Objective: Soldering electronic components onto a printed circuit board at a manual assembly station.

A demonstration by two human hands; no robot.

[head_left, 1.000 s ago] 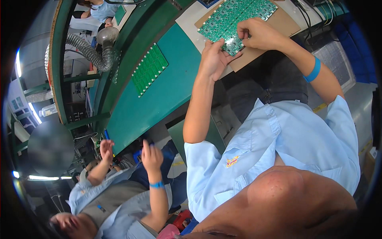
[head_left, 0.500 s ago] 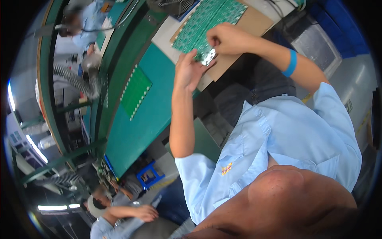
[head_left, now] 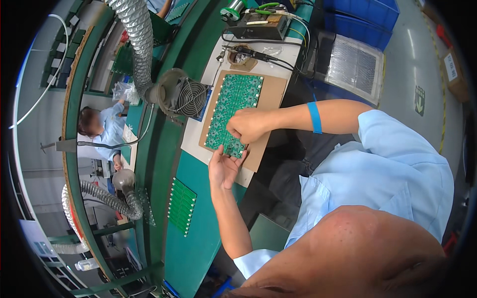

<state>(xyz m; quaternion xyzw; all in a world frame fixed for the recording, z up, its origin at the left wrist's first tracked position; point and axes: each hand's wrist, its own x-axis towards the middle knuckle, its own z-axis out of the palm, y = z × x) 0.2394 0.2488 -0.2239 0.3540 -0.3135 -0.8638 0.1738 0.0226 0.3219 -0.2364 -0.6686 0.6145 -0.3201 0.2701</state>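
A populated green circuit board panel (head_left: 242, 89) lies on brown cardboard (head_left: 273, 94) on the bench. My left hand (head_left: 226, 171) grips the panel's near end, fingers and thumb at its two sides. Over the panel's lower part, my right hand (head_left: 248, 125) is closed, fingertips curled down close to the components. Whatever those fingers may pinch is hidden beneath them. A blue band (head_left: 314, 117) circles my right forearm. Another green panel (head_left: 182, 206) with pale pads along its edges rests apart on the green mat (head_left: 191, 253), left of my left hand.
A soldering iron (head_left: 256, 53) lies beyond the panel, near its control box (head_left: 261, 26) and a solder reel (head_left: 232, 10). A fan (head_left: 191, 98) with a ribbed duct (head_left: 134, 35) stands at the bench's far side. Blue crates (head_left: 360, 22) are at the right. Another person (head_left: 102, 124) works across the bench.
The view has shifted, showing more of the bench's far end. Both hands stay at the panel's near end. My right hand is now farther in over the panel, and the bright glare there is gone.
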